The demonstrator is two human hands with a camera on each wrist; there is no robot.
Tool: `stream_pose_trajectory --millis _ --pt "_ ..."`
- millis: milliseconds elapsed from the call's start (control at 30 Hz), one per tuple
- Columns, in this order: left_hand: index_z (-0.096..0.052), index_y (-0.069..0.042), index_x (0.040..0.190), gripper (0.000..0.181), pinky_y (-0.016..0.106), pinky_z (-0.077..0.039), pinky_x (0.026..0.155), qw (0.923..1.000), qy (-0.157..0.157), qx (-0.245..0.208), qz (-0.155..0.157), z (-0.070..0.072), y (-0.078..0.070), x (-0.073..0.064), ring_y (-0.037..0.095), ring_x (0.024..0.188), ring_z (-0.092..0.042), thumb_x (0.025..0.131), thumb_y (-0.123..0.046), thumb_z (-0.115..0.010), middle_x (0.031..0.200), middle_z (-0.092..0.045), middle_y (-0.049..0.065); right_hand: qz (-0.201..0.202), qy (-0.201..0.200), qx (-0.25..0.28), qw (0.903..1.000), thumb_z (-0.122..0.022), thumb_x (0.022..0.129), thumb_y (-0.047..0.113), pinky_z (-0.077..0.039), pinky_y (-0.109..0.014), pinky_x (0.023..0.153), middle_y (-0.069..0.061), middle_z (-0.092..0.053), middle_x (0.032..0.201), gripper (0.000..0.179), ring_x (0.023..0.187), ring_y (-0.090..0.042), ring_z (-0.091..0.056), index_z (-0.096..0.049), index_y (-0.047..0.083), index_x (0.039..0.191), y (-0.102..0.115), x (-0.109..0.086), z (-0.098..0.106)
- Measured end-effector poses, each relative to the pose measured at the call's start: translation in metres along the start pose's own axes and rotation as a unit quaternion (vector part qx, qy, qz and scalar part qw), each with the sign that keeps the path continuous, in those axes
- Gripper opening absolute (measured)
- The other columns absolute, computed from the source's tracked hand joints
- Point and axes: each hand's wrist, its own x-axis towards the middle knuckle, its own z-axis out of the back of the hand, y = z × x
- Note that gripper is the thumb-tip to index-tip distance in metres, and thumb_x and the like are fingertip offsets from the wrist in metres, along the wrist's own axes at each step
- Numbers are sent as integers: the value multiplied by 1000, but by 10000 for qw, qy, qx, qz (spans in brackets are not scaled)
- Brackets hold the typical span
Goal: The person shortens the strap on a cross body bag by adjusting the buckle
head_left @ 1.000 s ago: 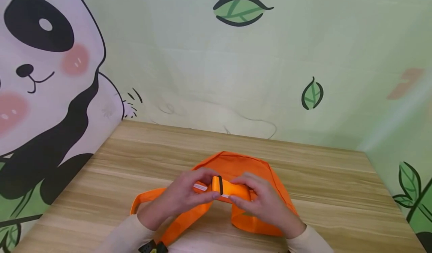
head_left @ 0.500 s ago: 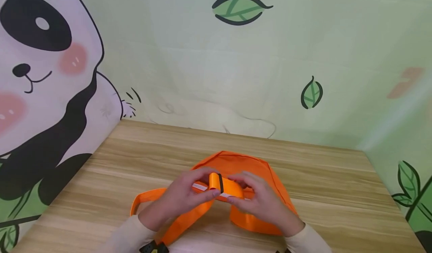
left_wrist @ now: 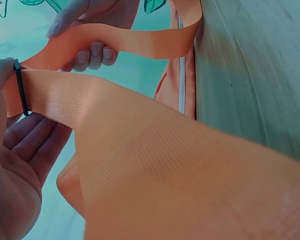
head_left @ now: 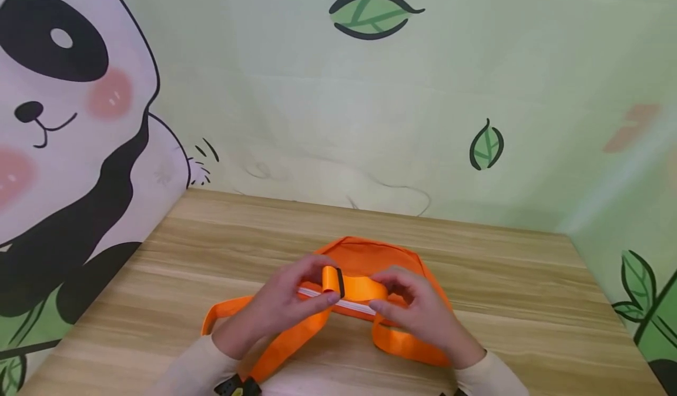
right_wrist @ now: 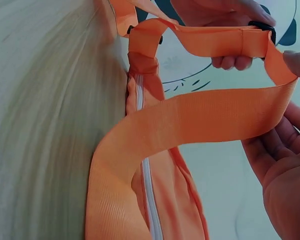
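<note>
An orange waist bag (head_left: 378,255) with a white zipper (head_left: 355,306) lies on the table. Above it, the left hand (head_left: 280,296) pinches the orange strap at a black strap slider (head_left: 341,282), thumb in front and fingers behind. A short loop of webbing sticks up on the left of the slider. The right hand (head_left: 423,311) holds the strap (head_left: 362,288) farther right, between thumb and fingers. In the right wrist view, the strap (right_wrist: 225,115) bends round at the right fingers and runs back past the zipper. The left wrist view shows a wide stretch of strap (left_wrist: 180,165) nearest the camera.
A black buckle (head_left: 239,386) lies at the strap's end by the left sleeve. Another dark piece is partly hidden near the right sleeve. The wooden table (head_left: 508,278) meets printed walls at the back and sides, with a panda (head_left: 69,120) on the left.
The right hand has shifted slightly right along the strap, and more webbing shows between the hands. Slider and left hand have moved a little left. More of the zipper is visible.
</note>
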Motion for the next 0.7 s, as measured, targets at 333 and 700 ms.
stream_pose_trajectory --millis 333,700 --pt "-63 -13 131 38 42 -65 89 10000 52 -73 -42 -4 0 1 13 98 -75 98 -20 -82 105 -74 -1 44 -34 96 9999 -74 100 2 -63 -30 88 -11 -74 108 25 96 -14 -70 -70 7 125 5 5 -9" --pt "-64 -12 130 41 48 -66 87 9994 21 -288 213 -4 -1 1 13 97 -76 95 -19 -85 107 -76 1 -86 -186 59 9998 -68 105 4 -62 -28 87 -13 -71 108 27 95 -14 -68 -65 4 131 3 2 -11"
